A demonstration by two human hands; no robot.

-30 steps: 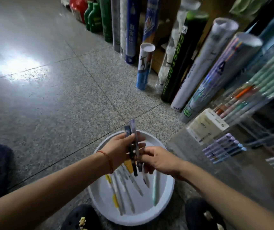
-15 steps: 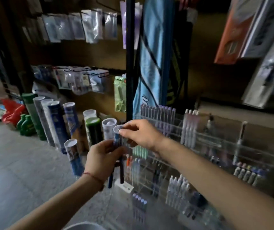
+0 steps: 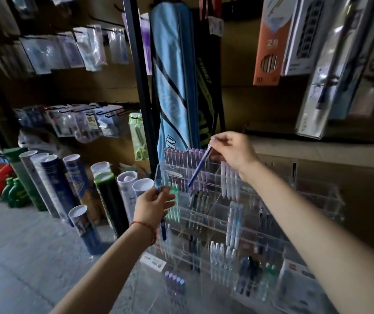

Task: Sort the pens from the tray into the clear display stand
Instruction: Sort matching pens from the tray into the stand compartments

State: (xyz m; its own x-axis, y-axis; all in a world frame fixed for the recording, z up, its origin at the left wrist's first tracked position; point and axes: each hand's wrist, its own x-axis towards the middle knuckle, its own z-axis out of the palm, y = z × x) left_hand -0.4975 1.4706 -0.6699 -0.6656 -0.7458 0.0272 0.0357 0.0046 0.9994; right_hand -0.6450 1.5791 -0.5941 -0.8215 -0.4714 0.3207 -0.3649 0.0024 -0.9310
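Note:
My right hand (image 3: 233, 152) pinches the top end of a blue pen (image 3: 199, 167). The pen slants down and left over the upper tiers of the clear display stand (image 3: 279, 236), its tip near a row of purple pens (image 3: 181, 156). My left hand (image 3: 153, 206) is lower and to the left, at the stand's left edge, gripping a dark blue pen (image 3: 163, 231) that hangs below the fist. The stand's tiers hold white, teal, dark and purple pens. The tray is out of view.
Several tall cardboard tubes (image 3: 77, 177) stand on the grey floor to the left. A blue racket bag (image 3: 174, 87) and a black pole (image 3: 140, 82) rise behind the stand. Packaged goods hang on hooks at the back, and boxes (image 3: 269, 41) hang top right.
The view rose from the tray on the floor to the stand. My right hand drew one blue pen from the left hand's bundle and carried it up and right over the top tiers.

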